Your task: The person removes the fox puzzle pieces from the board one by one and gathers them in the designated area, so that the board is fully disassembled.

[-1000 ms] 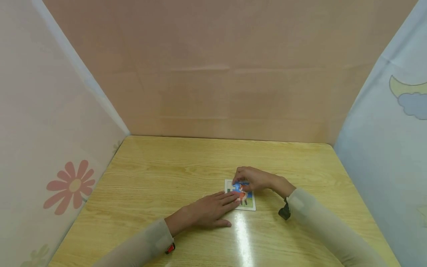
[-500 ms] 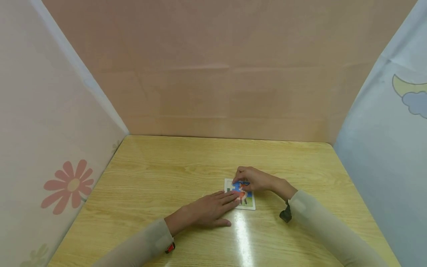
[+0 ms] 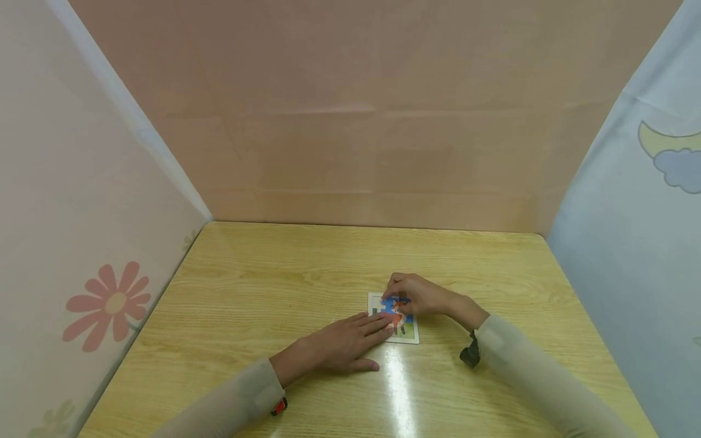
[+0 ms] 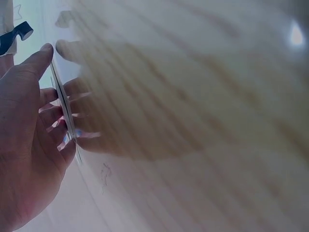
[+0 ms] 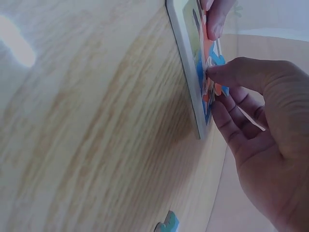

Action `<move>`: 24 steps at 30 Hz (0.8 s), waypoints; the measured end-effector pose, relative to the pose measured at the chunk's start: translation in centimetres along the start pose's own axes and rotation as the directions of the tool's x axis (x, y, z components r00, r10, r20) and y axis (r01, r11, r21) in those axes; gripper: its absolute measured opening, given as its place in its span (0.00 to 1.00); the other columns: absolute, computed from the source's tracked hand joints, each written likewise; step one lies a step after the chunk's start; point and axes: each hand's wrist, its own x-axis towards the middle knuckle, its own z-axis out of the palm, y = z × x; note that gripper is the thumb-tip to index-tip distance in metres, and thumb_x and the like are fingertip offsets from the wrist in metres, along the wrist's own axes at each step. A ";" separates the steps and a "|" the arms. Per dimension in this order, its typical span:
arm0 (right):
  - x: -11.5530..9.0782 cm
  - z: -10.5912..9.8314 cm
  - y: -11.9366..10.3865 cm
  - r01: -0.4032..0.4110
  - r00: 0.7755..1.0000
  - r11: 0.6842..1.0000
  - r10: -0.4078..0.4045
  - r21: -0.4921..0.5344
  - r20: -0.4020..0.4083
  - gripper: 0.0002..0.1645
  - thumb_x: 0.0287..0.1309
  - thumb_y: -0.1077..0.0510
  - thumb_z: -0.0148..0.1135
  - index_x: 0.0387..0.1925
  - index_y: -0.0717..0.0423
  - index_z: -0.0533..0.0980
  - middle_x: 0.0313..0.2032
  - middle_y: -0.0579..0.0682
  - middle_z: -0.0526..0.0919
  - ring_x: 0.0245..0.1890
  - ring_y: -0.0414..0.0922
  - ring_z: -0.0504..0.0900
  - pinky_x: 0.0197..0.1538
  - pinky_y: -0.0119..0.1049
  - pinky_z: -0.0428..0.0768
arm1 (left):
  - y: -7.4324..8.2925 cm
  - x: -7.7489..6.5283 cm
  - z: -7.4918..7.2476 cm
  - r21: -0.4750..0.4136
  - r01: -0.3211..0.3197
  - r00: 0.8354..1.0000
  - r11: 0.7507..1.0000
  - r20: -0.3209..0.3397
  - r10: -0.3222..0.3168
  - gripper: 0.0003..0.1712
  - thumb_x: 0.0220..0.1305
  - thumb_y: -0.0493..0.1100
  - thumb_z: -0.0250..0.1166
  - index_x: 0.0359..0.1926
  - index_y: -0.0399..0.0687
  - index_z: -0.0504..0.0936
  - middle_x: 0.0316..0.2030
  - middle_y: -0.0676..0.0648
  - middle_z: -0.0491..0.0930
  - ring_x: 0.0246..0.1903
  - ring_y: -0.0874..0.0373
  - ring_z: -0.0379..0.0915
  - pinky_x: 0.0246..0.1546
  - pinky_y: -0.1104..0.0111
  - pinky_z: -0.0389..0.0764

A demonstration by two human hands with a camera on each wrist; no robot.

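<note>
A small jigsaw puzzle board (image 3: 415, 336) with a pale rim lies on the wooden table, showing an orange animal against blue and green. My left hand (image 3: 346, 345) rests flat across its left part, fingers straight, covering some of the picture. At the board's far side, my right hand (image 3: 424, 294) pinches a blue and orange puzzle piece (image 5: 218, 89) between thumb and fingers. In the right wrist view the piece sits slightly tilted on the board, and its far edges are hidden by the fingers. The left wrist view shows the board edge-on beneath the left fingers.
A loose puzzle piece (image 5: 169, 222) lies on the table at the bottom of the right wrist view. The wooden table (image 3: 263, 274) meets a brown backdrop (image 3: 350, 152) behind. Pale printed side panels stand left and right. A bright glare streak crosses the table's front.
My right wrist has shifted very slightly to the right and down, its fingertips staying on the piece. The left hand and the board look almost still.
</note>
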 end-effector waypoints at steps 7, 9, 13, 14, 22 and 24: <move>-0.1 -0.1 0.1 0.055 0.998 0.998 -0.055 0.022 -0.021 0.20 0.57 0.72 0.73 0.52 0.61 0.87 0.44 0.51 0.82 0.40 0.43 0.81 0.44 0.34 0.85 | 0.1 0.0 -0.1 -0.003 0.008 1.000 1.000 0.019 -0.008 0.44 0.83 0.68 0.40 0.86 0.47 0.50 0.85 0.46 0.45 0.84 0.53 0.40 0.83 0.56 0.53; -0.1 -0.1 0.2 0.055 0.998 0.998 -0.054 0.031 -0.021 0.20 0.57 0.73 0.73 0.52 0.61 0.87 0.44 0.51 0.82 0.40 0.43 0.81 0.44 0.34 0.85 | 0.1 0.0 -0.2 -0.014 0.010 1.000 1.000 0.025 -0.010 0.44 0.83 0.68 0.40 0.86 0.47 0.50 0.85 0.46 0.45 0.84 0.53 0.40 0.83 0.55 0.53; -0.1 0.0 0.3 0.038 0.999 0.998 -0.037 0.045 -0.012 0.21 0.58 0.73 0.73 0.53 0.61 0.87 0.45 0.51 0.82 0.40 0.43 0.81 0.44 0.36 0.85 | 0.1 0.0 -0.2 -0.019 0.012 1.000 1.000 0.026 -0.012 0.44 0.83 0.68 0.40 0.86 0.47 0.50 0.85 0.46 0.45 0.84 0.53 0.40 0.83 0.56 0.53; -0.1 0.0 0.3 0.032 0.999 0.998 -0.032 0.046 -0.009 0.21 0.58 0.72 0.73 0.53 0.61 0.87 0.45 0.51 0.82 0.40 0.43 0.81 0.44 0.36 0.86 | 0.1 0.0 -0.2 -0.023 0.011 1.000 1.000 0.024 -0.011 0.44 0.83 0.68 0.40 0.86 0.47 0.50 0.85 0.46 0.45 0.84 0.53 0.40 0.83 0.55 0.53; 0.0 -0.1 0.1 -0.020 1.000 0.998 0.019 0.053 0.018 0.21 0.59 0.70 0.74 0.54 0.59 0.87 0.46 0.49 0.82 0.40 0.40 0.79 0.45 0.35 0.84 | 0.2 0.0 -0.3 -0.003 0.007 1.000 1.000 0.009 -0.007 0.44 0.83 0.68 0.41 0.85 0.46 0.51 0.85 0.46 0.46 0.84 0.53 0.42 0.82 0.56 0.56; 0.0 -0.1 0.2 -0.016 1.000 0.998 0.015 0.057 0.016 0.20 0.59 0.70 0.74 0.54 0.60 0.87 0.46 0.49 0.82 0.40 0.40 0.79 0.45 0.35 0.84 | 0.2 0.0 -0.3 -0.002 0.008 1.000 1.000 0.008 -0.008 0.44 0.83 0.68 0.41 0.85 0.46 0.51 0.85 0.46 0.46 0.84 0.53 0.42 0.82 0.55 0.56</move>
